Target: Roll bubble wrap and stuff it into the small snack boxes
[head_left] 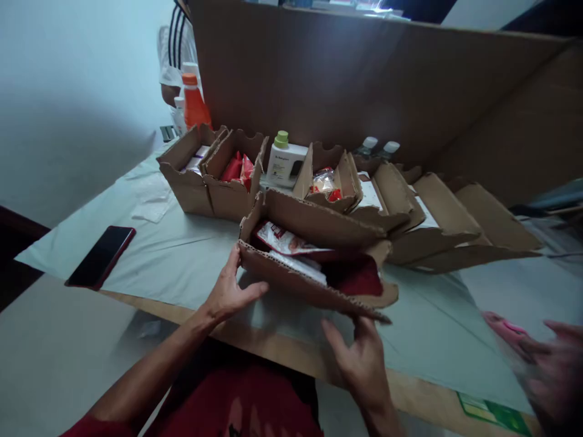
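Note:
In front of me a cardboard box (291, 282) with an open top sits at an angle over the near part of the table. Inside it lie a white and red printed packet (285, 238), a white folded item and dark red material (359, 276). My left hand (230, 291) grips the box's left end, its thumb spread away from the near wall. At the right end, the fingers of my right hand (357, 352) hold the lower near edge, fingertips partly hidden. Whether the box rests fully on the table cannot be made out.
Behind stands a row of cardboard bins (191, 191) holding packets, with a white bottle (285, 161) among them. An orange bottle (195, 106) is at the back left. A phone (101, 257) lies left on the table cloth (159, 261). Another person's hand (553, 358) is at right.

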A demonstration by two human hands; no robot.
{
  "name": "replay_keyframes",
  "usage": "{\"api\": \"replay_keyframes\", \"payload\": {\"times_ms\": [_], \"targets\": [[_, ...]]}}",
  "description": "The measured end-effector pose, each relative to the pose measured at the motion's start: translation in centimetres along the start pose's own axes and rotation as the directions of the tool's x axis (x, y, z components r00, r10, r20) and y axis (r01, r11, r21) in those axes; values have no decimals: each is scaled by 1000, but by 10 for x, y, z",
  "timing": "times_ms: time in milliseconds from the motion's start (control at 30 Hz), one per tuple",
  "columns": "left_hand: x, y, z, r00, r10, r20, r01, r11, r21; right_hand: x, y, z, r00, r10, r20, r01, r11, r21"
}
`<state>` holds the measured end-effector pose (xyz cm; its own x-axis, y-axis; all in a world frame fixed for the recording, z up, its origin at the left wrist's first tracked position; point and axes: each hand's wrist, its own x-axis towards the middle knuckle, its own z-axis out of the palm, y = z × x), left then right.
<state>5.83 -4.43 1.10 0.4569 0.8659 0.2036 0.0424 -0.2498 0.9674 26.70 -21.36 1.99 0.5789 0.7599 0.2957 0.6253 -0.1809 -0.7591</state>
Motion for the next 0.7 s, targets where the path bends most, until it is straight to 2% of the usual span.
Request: {"api": "replay_keyframes", "payload": {"times_ms": [100, 167, 233, 333, 433, 500, 567, 667, 700], "targets": [[-21, -4, -13, 997, -57, -54, 58, 998, 26, -27, -2, 6, 997, 10, 73, -12, 1000, 21], [-30, -7, -24, 993, -71, -99, 75, 997, 35, -26, -9, 15, 994, 15, 113, -20, 999, 38], [-27, -10, -32, 987, -79, -137, 83, 996, 26, -17, -17, 24, 991, -10, 133, 1, 998, 69], [4, -18, -40, 984, -65, -163, 64, 998, -9, -14, -25, 32, 982, -79, 173, 63, 993, 98], [44, -27, -46, 994, -17, -107, 15, 1000, -25, -29, -21, 34, 968, -168, 186, 160, 985, 56], [57, -32, -47, 996, -1, -84, 1, 1000, 7, -36, -13, 33, 958, -215, 190, 212, 977, 35], [50, -36, -41, 994, -11, -107, 18, 998, 64, -30, -4, 31, 970, -180, 161, 178, 984, 29], [11, -39, -17, 989, -49, -137, 65, 991, 114, 4, 6, 32, 998, -16, 53, 12, 997, 73], [-4, -39, -7, 991, -48, -122, 63, 991, 117, 17, 9, 33, 998, 25, 55, -31, 994, 108]]}}
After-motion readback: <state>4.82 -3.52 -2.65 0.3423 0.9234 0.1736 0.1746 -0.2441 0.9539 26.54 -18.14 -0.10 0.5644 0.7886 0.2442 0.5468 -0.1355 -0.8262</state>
